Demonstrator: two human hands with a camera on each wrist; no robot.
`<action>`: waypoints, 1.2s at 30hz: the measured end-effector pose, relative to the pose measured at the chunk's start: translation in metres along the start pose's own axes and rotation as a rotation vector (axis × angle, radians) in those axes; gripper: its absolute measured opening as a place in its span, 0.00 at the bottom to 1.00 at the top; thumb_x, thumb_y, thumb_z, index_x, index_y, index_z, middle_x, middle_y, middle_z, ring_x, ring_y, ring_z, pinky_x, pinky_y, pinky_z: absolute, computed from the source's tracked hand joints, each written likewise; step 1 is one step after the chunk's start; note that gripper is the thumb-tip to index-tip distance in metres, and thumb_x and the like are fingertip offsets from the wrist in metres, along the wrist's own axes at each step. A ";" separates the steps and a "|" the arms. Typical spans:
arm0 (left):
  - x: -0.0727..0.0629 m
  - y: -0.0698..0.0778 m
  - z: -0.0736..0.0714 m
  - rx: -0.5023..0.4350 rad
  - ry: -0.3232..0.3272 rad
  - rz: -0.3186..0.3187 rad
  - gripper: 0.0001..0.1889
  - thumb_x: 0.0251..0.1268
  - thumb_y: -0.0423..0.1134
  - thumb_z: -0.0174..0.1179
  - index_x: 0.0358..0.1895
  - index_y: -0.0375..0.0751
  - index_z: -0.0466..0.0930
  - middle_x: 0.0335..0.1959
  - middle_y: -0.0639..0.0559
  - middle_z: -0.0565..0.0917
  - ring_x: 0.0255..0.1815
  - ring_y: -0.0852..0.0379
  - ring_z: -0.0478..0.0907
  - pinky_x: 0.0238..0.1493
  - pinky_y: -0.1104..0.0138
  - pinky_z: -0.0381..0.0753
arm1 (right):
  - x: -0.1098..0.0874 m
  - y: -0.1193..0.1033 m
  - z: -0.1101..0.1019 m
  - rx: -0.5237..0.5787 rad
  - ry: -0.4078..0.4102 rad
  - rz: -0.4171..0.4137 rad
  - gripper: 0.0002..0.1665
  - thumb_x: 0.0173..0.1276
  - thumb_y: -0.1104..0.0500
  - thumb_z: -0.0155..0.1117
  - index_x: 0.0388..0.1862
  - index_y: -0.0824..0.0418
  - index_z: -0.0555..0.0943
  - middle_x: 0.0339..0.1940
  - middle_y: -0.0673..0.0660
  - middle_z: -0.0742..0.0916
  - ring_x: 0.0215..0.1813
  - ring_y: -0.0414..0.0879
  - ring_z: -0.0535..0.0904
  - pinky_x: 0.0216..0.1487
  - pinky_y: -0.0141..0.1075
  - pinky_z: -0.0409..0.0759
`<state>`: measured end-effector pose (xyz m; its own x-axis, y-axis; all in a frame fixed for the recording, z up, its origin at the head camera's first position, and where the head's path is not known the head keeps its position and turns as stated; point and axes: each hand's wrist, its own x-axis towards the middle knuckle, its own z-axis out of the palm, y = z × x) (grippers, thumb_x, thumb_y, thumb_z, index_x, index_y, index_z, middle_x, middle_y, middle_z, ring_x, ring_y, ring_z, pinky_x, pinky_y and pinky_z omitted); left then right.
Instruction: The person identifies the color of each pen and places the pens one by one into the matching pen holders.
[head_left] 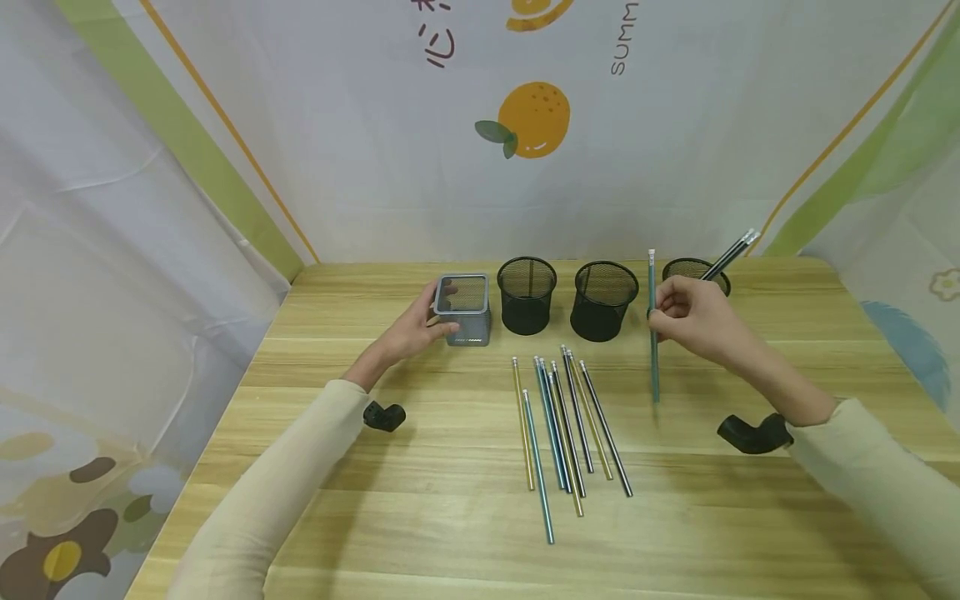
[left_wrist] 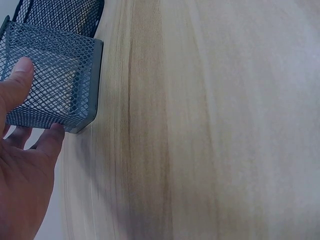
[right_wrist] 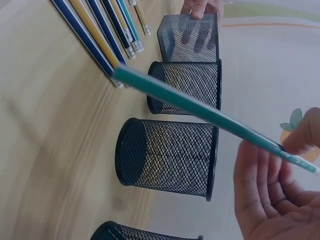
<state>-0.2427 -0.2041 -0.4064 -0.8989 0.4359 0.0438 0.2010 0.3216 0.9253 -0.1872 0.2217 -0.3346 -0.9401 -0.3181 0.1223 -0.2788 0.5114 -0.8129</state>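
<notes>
My left hand (head_left: 411, 332) grips the square grey mesh pencil holder (head_left: 471, 327) at the left end of a row, thumb on its near side. In the left wrist view, the fingers reach round the holder's (left_wrist: 50, 75) side. My right hand (head_left: 697, 321) pinches a teal pencil (head_left: 654, 367) nearly upright above the table, eraser end up. Behind that hand stands a round black mesh holder (head_left: 678, 268), partly hidden, with a few black pencils (head_left: 731, 254) leaning out of it. Several gold, teal and dark pencils (head_left: 562, 433) lie loose on the table in front of the row.
Two more round black mesh holders, one left (head_left: 527, 312) and one right (head_left: 600, 317), stand between my hands. The wooden table (head_left: 420, 517) meets a printed white curtain (head_left: 375, 167) at its back edge. A black wrist camera mount shows at each forearm.
</notes>
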 end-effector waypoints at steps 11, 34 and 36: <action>0.000 -0.002 0.000 -0.006 0.003 -0.007 0.38 0.73 0.24 0.58 0.79 0.33 0.47 0.76 0.36 0.57 0.75 0.33 0.57 0.72 0.49 0.62 | 0.008 -0.003 -0.011 0.117 0.199 -0.055 0.03 0.70 0.72 0.55 0.40 0.74 0.73 0.33 0.60 0.85 0.29 0.42 0.84 0.32 0.32 0.86; 0.000 0.000 0.000 0.001 -0.002 -0.018 0.39 0.74 0.25 0.57 0.80 0.35 0.45 0.77 0.37 0.57 0.76 0.34 0.55 0.72 0.49 0.63 | 0.021 0.000 -0.021 0.485 0.398 -0.157 0.03 0.71 0.73 0.59 0.41 0.71 0.75 0.32 0.56 0.85 0.30 0.42 0.85 0.36 0.29 0.85; 0.000 0.000 0.000 0.003 -0.001 -0.014 0.38 0.74 0.25 0.57 0.80 0.35 0.46 0.77 0.37 0.57 0.76 0.33 0.55 0.73 0.49 0.62 | 0.023 0.000 -0.020 0.496 0.413 -0.172 0.03 0.71 0.73 0.59 0.41 0.71 0.74 0.32 0.57 0.84 0.31 0.43 0.85 0.37 0.29 0.85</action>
<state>-0.2431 -0.2045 -0.4067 -0.9012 0.4323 0.0300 0.1891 0.3302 0.9248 -0.2131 0.2309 -0.3206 -0.9157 0.0204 0.4013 -0.4009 0.0215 -0.9159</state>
